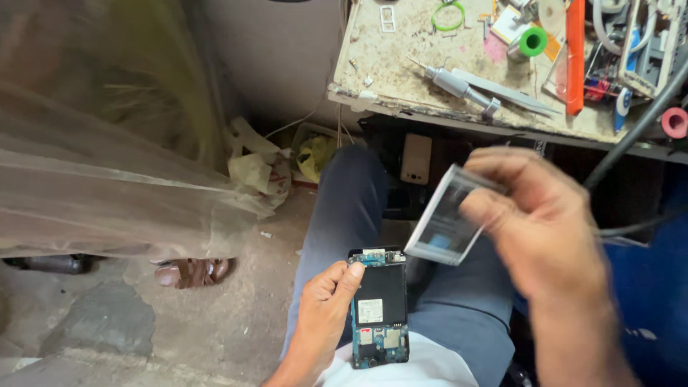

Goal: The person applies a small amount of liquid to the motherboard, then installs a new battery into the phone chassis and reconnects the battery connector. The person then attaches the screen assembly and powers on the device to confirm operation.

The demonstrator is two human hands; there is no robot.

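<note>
Closest to the camera, the left hand (322,315) curls around the left edge of an opened phone (380,309), thumb pressed on its upper corner, gripping the body while it rests on the person's lap above the blue trousers (344,208). The phone lies with its back cover off, showing a black battery (382,290) with a white label and a blue circuit board around it. Just above and to the right, the right hand (545,222) is raised and blurred, its fingers pinched on a thin grey rectangular panel (446,222), held tilted, with its lower corner just beside the phone's top edge; whether they touch cannot be told. Farther out, under the bench, a pale phone back cover (416,158) lies in shadow, and crumpled paper and a yellow bag (315,154) sit on the concrete floor (236,315) to the left, beside a sheet of cloudy plastic (107,186). Farthest away is the worn workbench (390,64), carrying a metal screwdriver-like tool (459,86), long tweezers (502,92), a green ring (448,16), a green spool (532,41) and an orange strip (575,57). A black cable (631,136) runs down from the bench at the right.
</note>
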